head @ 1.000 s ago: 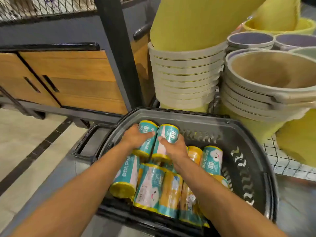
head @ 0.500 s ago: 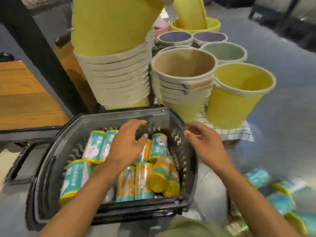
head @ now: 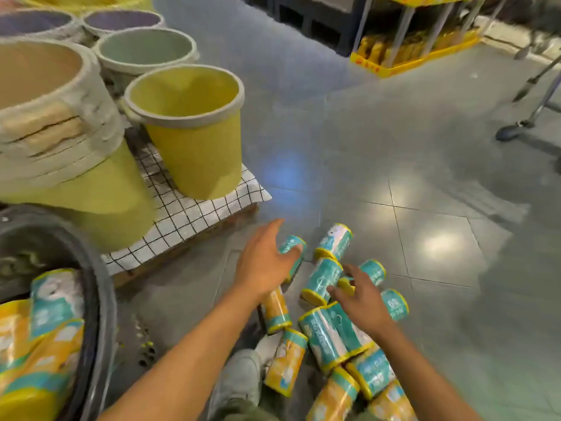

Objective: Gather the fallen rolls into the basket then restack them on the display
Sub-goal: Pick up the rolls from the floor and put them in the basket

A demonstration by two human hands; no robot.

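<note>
Moved since half a second ago: both hands out of the basket and down over the floor pile, with the view swung rightward and the basket (head: 104, 302) now cut off at the 8 o'clock edge. Found left hand (head: 265, 259) low at centre, palm down, fingers straight and spread, thumb laid on the near end of a teal roll (head: 294, 253) at its 3 o'clock; not closed around it. Found right hand (head: 362, 296) at 4 o'clock of the left, fingers parted and loosely bent above the pile, fingertips just beside a teal-and-yellow roll (head: 321, 279); contact not determinable, nothing pinched. Counted about a dozen fallen rolls (head: 334, 332) on the grey tiled floor (head: 440, 226) between 5 and 6 o'clock, lying on their sides at mixed angles, several touching or overlapping. Farthest roll (head: 334, 241) at 2 o'clock of the left hand. Noted further rolls (head: 45, 329) inside the basket, teal and orange wrappers, blurred. Noted yellow bucket (head: 197, 141) upright on a checked cloth (head: 194, 208) at 10 o'clock, beside a tilted stack of nested buckets (head: 60, 123) at 9 o'clock. Grey shoe (head: 239, 378) at 6 o'clock between the forearms, just beside an orange roll (head: 285, 367). Yellow shelving unit (head: 419, 47) at 1 o'clock, well apart from the pile.
</note>
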